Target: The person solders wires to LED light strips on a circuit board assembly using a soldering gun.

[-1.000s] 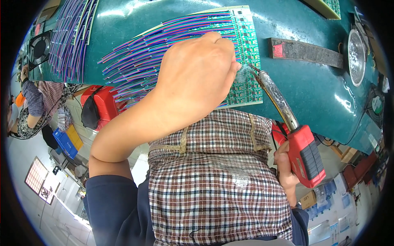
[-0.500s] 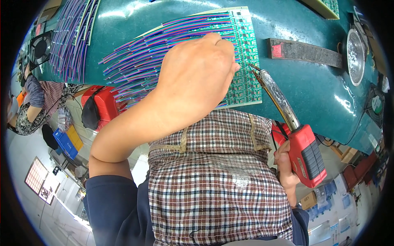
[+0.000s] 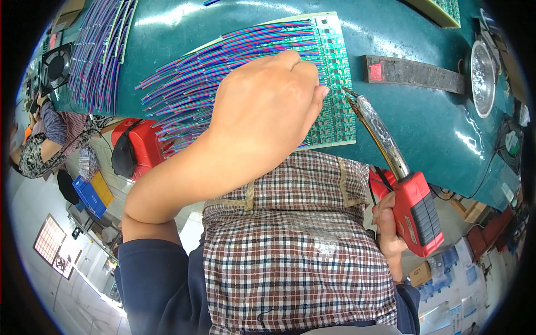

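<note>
My left hand is closed, back of the hand up, over a green circuit board panel. Its fingertips are tucked underneath, so whatever they pinch is hidden. Rows of blue, red and purple wires fan out leftward from the panel and run beneath the hand. In my right hand is a soldering iron with a red and black handle. Its long metal barrel slants up and left, and the dark tip is close to the panel's small components, just right of my left thumb. Whether the tip touches them I cannot tell.
A dark grey bar with a red patch lies right of the panel, near a round metal dish. More wired boards sit at the left. Small fans stand at the table's sides. Another person's arm shows at far left.
My left hand has shifted slightly toward me, and its thumb sticks out a little more. The iron's tip has moved slightly right, away from the thumb.
</note>
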Action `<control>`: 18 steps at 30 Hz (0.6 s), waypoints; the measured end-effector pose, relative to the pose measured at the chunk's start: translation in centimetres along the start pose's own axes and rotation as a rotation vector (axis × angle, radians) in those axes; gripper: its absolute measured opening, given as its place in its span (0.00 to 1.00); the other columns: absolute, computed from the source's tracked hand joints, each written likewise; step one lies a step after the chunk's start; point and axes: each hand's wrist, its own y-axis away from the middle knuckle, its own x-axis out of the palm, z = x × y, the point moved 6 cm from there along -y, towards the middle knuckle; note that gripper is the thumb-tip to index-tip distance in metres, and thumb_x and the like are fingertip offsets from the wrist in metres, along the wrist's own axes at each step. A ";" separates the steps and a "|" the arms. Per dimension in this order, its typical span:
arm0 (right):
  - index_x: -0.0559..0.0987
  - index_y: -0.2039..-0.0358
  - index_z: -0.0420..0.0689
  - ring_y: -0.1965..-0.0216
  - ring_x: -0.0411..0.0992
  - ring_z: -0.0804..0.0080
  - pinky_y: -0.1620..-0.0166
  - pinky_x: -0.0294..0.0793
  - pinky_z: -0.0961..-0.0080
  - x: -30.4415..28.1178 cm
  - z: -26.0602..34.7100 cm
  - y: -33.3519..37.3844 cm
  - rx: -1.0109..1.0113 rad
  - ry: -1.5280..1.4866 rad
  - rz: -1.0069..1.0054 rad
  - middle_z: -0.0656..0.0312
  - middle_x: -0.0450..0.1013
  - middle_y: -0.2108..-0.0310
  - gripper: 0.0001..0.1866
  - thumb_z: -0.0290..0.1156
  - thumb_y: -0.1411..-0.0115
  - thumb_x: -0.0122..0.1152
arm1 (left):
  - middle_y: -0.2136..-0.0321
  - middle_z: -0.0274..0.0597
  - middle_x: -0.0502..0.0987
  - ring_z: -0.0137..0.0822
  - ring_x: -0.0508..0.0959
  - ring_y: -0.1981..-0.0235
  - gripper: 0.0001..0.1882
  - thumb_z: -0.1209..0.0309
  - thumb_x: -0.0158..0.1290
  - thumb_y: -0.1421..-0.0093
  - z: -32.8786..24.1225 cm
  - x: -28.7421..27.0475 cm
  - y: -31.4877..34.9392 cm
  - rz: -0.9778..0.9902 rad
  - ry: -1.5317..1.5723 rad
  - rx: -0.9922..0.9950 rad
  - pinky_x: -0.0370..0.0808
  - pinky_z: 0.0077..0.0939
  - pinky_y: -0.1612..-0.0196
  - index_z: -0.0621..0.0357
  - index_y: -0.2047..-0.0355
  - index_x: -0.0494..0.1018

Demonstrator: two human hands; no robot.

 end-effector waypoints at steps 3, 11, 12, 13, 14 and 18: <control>0.71 0.67 0.37 0.78 0.62 0.75 0.76 0.64 0.77 0.0 0.0 0.1 0.010 -0.014 -0.018 0.60 0.65 0.76 0.08 0.28 0.36 0.58 | 0.71 0.43 0.78 0.47 0.79 0.71 0.06 0.71 0.60 0.40 0.2 -1.0 -0.6 -0.052 -0.043 0.088 0.75 0.39 0.67 0.60 0.69 0.76; 0.71 0.66 0.38 0.78 0.62 0.75 0.73 0.64 0.77 0.2 -0.4 0.1 0.009 -0.021 0.009 0.60 0.66 0.77 0.05 0.27 0.36 0.55 | 0.66 0.47 0.73 0.50 0.76 0.61 0.08 0.73 0.61 0.43 5.6 -5.0 -5.9 -0.143 -0.074 -0.267 0.73 0.41 0.57 0.59 0.67 0.73; 0.71 0.66 0.38 0.78 0.62 0.75 0.73 0.64 0.77 0.3 -0.3 0.2 0.011 -0.021 0.005 0.60 0.66 0.77 0.05 0.27 0.36 0.55 | 0.66 0.47 0.73 0.50 0.76 0.61 0.08 0.73 0.61 0.43 5.7 -4.9 -5.9 -0.141 -0.073 -0.263 0.73 0.41 0.57 0.59 0.67 0.73; 0.71 0.67 0.38 0.78 0.63 0.75 0.73 0.64 0.77 0.4 -0.4 0.4 0.043 -0.030 -0.028 0.60 0.66 0.77 0.05 0.26 0.36 0.55 | 0.67 0.47 0.73 0.50 0.75 0.62 0.07 0.73 0.61 0.43 5.5 -4.7 -5.7 -0.157 -0.128 -0.167 0.73 0.41 0.57 0.59 0.68 0.72; 0.71 0.68 0.38 0.77 0.63 0.75 0.73 0.64 0.77 0.4 -0.6 0.5 0.074 -0.039 -0.061 0.60 0.66 0.77 0.05 0.26 0.37 0.55 | 0.68 0.47 0.73 0.50 0.75 0.62 0.07 0.74 0.60 0.43 5.3 -4.4 -5.6 -0.172 -0.184 -0.072 0.73 0.41 0.58 0.59 0.68 0.72; 0.72 0.68 0.38 0.77 0.63 0.75 0.73 0.63 0.77 0.3 -0.3 0.3 0.045 -0.018 -0.036 0.60 0.66 0.76 0.04 0.25 0.37 0.54 | 0.70 0.47 0.72 0.50 0.75 0.63 0.06 0.75 0.59 0.42 6.0 -3.8 -5.1 -0.291 -0.370 0.101 0.73 0.42 0.59 0.59 0.68 0.72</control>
